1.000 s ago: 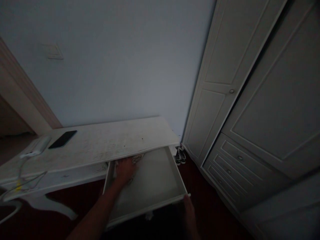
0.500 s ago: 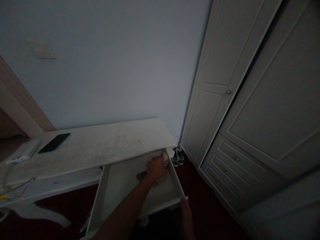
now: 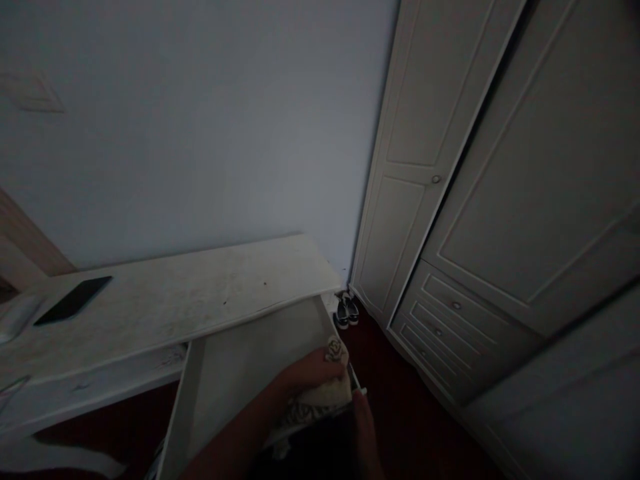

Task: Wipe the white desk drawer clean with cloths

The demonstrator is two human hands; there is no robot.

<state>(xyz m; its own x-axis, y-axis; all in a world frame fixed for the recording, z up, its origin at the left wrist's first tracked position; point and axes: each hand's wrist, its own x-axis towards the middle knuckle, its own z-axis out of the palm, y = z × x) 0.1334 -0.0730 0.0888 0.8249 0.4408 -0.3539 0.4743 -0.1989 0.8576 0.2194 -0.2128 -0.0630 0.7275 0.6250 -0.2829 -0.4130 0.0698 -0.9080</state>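
Note:
My left hand (image 3: 316, 369) is closed round a bunched cream cloth with a dark pattern (image 3: 323, 395), part of which hangs below the fingers. It is over the right front part of the pulled-out white drawer (image 3: 240, 357). My right hand (image 3: 364, 420) rests at the drawer's front right corner, its fingers against the edge; how firmly they grip is hard to make out in the dim light.
The drawer belongs to a worn white desk (image 3: 200, 280) with a dark phone (image 3: 75, 300) on its left part. Dark shoes (image 3: 346, 310) stand on the red floor (image 3: 395, 413) between desk and white wardrobe (image 3: 410, 220). A wall stands behind.
My left hand has drawn the cloth from the back right of the drawer toward its front edge. My right hand stays at the corner. The view has shifted slightly to the right.

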